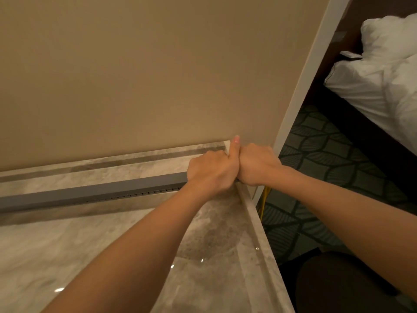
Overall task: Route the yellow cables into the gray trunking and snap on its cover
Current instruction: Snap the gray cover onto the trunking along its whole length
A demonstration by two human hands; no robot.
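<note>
Near the end, I'd judge: gray trunking (94,192) lies along the marble surface (67,256) with its cover on over the visible run. Both hands meet at its right end, left hand (211,171) and right hand (257,163) with fingers curled down over that end, likely pressing the last bit shut. Yellow cables (264,199) hang off the surface's edge just beyond; that end seam is hidden.

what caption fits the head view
Both hands press the gray trunking at the counter's end; yellow cables hang below.
</note>
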